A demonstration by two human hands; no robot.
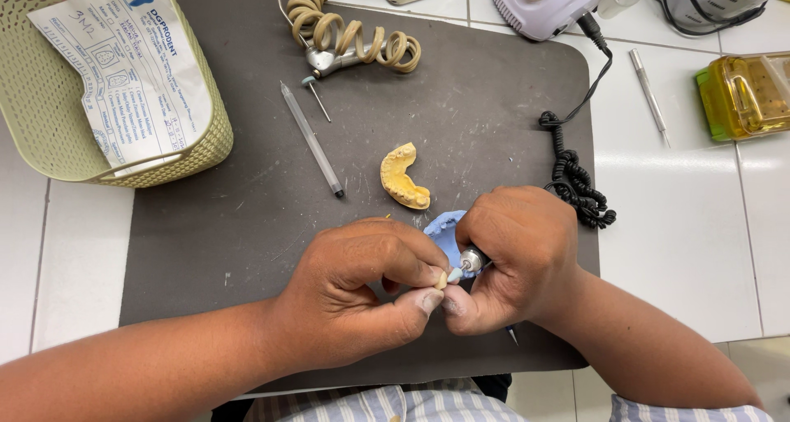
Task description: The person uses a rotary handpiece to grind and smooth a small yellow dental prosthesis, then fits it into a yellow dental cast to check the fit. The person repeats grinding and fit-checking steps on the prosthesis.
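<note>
My left hand pinches a small tooth-shaped piece between thumb and fingers. My right hand grips a metal rotary handpiece whose tip meets that piece. A blue dental cast lies partly hidden just behind both hands. A yellow dental cast rests on the dark grey mat, a little beyond the hands.
A clear pen and a handpiece with a beige coiled hose lie on the mat's far side. A green perforated basket holding a paper form sits left. A black coiled cord, white motor unit, yellow box and thin metal tool are right.
</note>
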